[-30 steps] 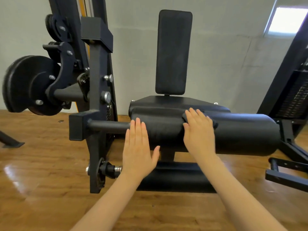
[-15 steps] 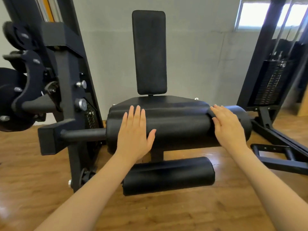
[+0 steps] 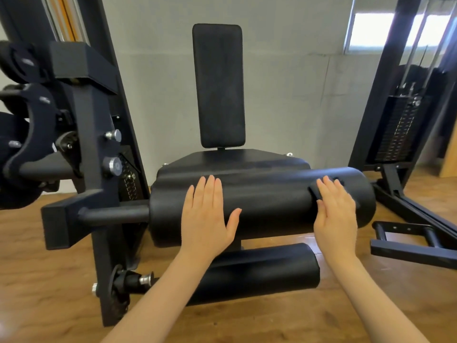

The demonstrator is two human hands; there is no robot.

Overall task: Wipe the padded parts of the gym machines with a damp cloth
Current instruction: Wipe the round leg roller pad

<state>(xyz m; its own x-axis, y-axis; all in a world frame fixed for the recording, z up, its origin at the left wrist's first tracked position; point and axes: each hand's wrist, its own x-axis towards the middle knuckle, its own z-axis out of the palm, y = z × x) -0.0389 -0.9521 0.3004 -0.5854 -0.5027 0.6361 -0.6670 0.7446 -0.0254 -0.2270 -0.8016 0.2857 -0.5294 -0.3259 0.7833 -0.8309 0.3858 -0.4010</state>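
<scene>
Forearms reach up from the bottom edge toward a black leg machine, and we describe it from nearest to farthest. Closest, at 6 o'clock, a short lower roller pad (image 3: 259,273) lies low over the wooden floor (image 3: 49,280). Just beyond it sits the large upper roller pad (image 3: 267,206), lying crosswise. Our left hand (image 3: 207,219) rests flat on its left half, fingers straight and together, thumb spread, grasping nothing. Our right hand (image 3: 336,214) lies flat near the pad's right end, at 3 o'clock, pressing a dark cloth (image 3: 315,190) against the padding; only a fold shows beside the fingers. Behind the roller comes the seat pad (image 3: 235,160), then the upright back pad (image 3: 218,85) at 12 o'clock. A weight stack (image 3: 400,127) stands at 2 o'clock.
</scene>
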